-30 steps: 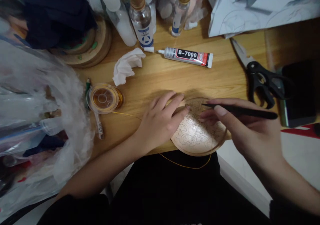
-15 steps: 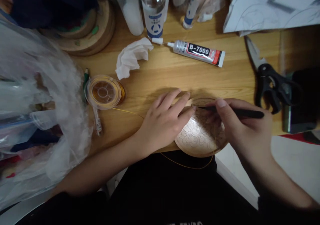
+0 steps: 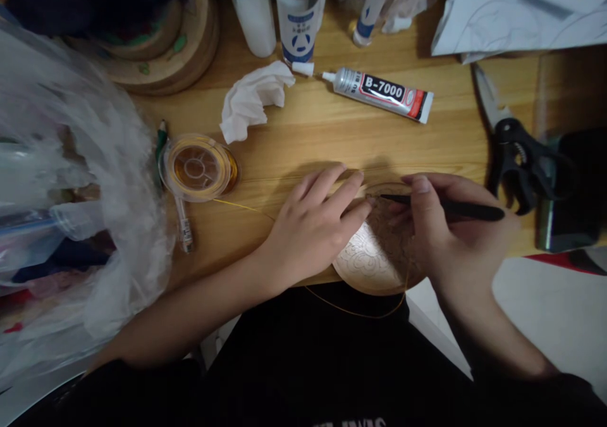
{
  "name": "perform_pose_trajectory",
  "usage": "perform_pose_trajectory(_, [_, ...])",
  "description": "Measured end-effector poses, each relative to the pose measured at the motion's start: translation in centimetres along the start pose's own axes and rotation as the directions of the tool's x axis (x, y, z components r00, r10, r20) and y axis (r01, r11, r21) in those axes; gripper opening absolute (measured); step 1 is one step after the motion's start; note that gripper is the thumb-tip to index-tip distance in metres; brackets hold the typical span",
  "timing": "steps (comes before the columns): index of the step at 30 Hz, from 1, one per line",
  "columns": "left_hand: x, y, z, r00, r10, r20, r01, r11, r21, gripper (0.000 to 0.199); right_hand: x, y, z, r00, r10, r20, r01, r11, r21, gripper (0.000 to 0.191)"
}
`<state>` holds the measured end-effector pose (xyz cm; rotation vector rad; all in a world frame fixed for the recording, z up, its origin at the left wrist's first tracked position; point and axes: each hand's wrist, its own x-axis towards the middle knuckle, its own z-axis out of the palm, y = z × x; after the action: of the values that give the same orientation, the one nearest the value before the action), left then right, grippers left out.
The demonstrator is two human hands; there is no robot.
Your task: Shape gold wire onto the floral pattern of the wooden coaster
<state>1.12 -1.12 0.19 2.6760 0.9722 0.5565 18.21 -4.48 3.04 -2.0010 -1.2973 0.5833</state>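
A round, pale plate with a line-drawn flower pattern lies at the table's front edge. My left hand rests over its left side, fingers spread, the index fingertip near the upper part of the pattern. In my right hand are slim black tweezers, their tip touching or close to the plate beside that fingertip. Golden thread loops below the plate and rises over its right side. More of it runs from a clear spool on the left towards my left hand, which hides part of its path.
A B-7000 glue tube, its cap and a crumpled tissue lie beyond my hands. Bottles stand behind. Black-handled scissors and a dark phone are on the right. Plastic bags fill the left.
The tweezers and my right hand have shifted slightly, with the shadow covering more of the plate. My left hand stays on the plate. The whole view has moved a little.
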Motion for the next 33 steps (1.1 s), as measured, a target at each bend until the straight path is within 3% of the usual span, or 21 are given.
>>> perform_pose_trajectory(5, [0.0,0.0,0.0,1.0,-0.007,0.015,0.007,1.0,0.002,0.02,-0.7,-0.5,0.5,0.996,-0.06,-0.062,0.049,0.985,-0.164,0.026])
perform_pose_trajectory(25, [-0.2,0.0,0.1,1.0,-0.008,0.003,0.008,1.0,-0.001,0.022,-1.1,0.1,0.9,0.968,-0.211,-0.133,0.189,0.968,-0.165,0.014])
perform_pose_trajectory(31, [-0.1,0.0,0.0,1.0,-0.009,0.006,0.009,1.0,0.01,0.022,-0.6,0.9,-0.5,0.973,-0.221,-0.058,0.219,0.975,-0.045,0.009])
perform_pose_trajectory(33, [-0.1,0.0,0.0,1.0,-0.01,0.012,0.009,1.0,0.009,0.022,-0.1,1.1,-1.3,0.956,-0.294,0.022,0.294,0.956,-0.007,0.009])
